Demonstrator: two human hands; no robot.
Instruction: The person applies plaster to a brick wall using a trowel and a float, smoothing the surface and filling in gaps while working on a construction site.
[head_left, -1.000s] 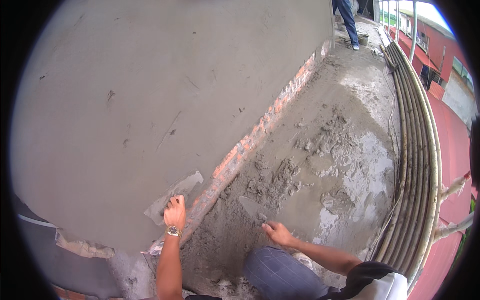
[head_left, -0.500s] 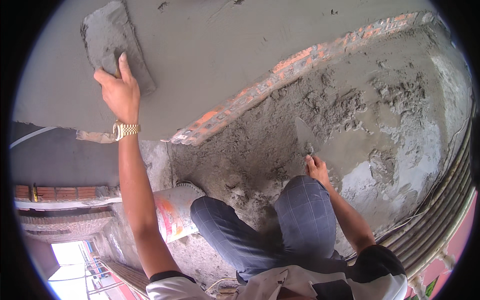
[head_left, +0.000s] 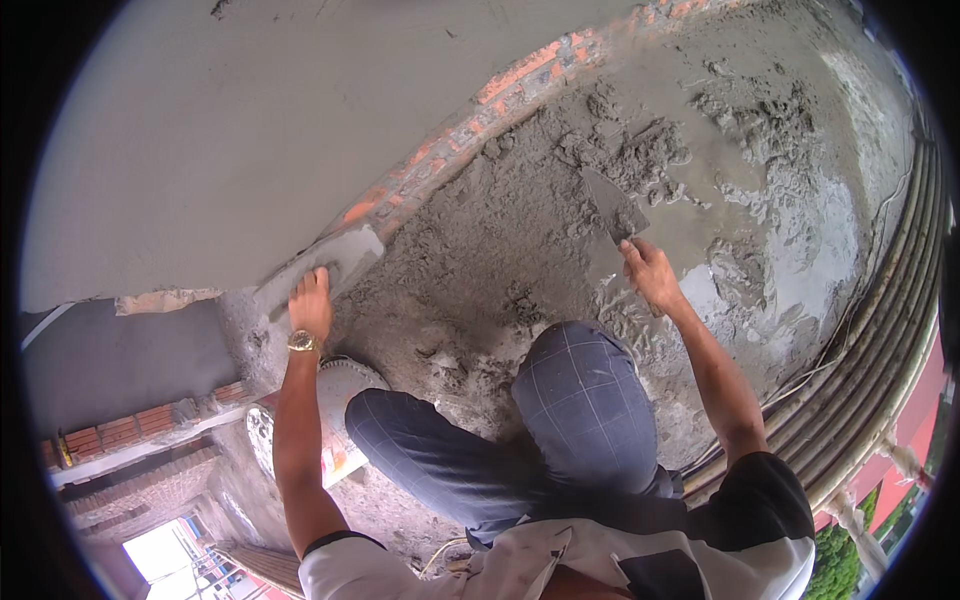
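In the centre right of the frame, the right hand (head_left: pixel 652 277) is closed round the handle of a pointed trowel (head_left: pixel 610 203), forearm slanting in from the lower right, blade aimed up-left over wet mortar (head_left: pixel 480 230). Left of centre, the left hand (head_left: pixel 311 300) grips a flat float (head_left: pixel 358 250), fingers curled over its back, forearm rising steeply from the lower edge. A bucket (head_left: pixel 338 445) sits lower left behind that arm, its contents indiscernible. Beyond, exposed brick (head_left: pixel 520 78) edges the grey plastered surface (head_left: pixel 220 140) at upper left.
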